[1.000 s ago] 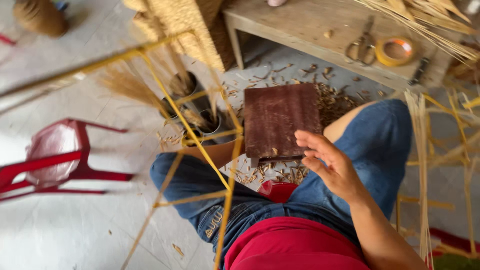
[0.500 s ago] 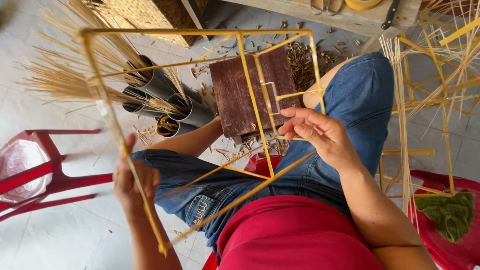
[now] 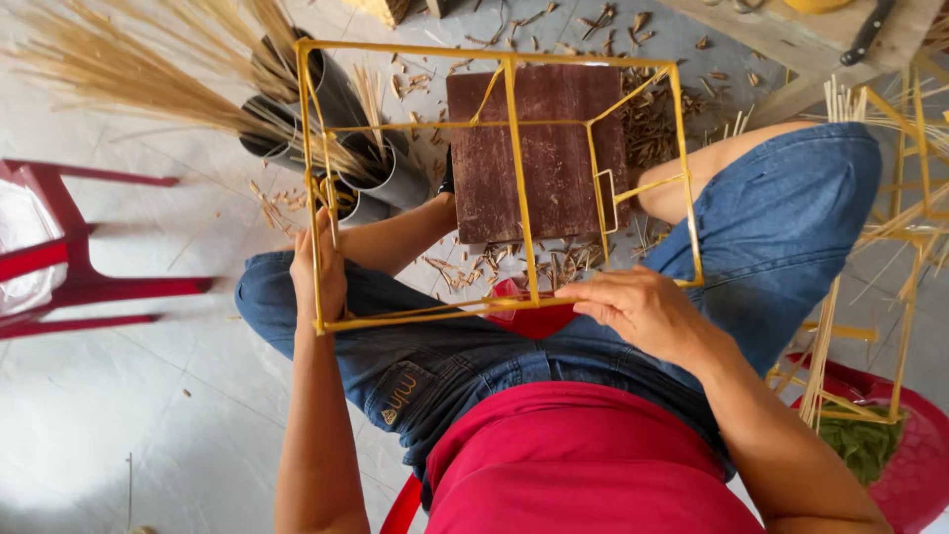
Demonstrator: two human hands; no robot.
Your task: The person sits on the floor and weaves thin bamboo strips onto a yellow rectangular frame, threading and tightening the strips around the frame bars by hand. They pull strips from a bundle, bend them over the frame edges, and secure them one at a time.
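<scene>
red stool [image 3: 69, 267], dark tubes [image 3: 381, 168], brown board [image 3: 554, 148]

I see no packages, signs or screens from here. The only label I can make out is a small tan stitched patch [image 3: 399, 398] on the back pocket of the blue denim shorts [image 3: 465, 346], low in the middle of my view, just above the red shirt's [image 3: 583, 460] hem. It is a short, tilted strip with pale lettering.
</scene>
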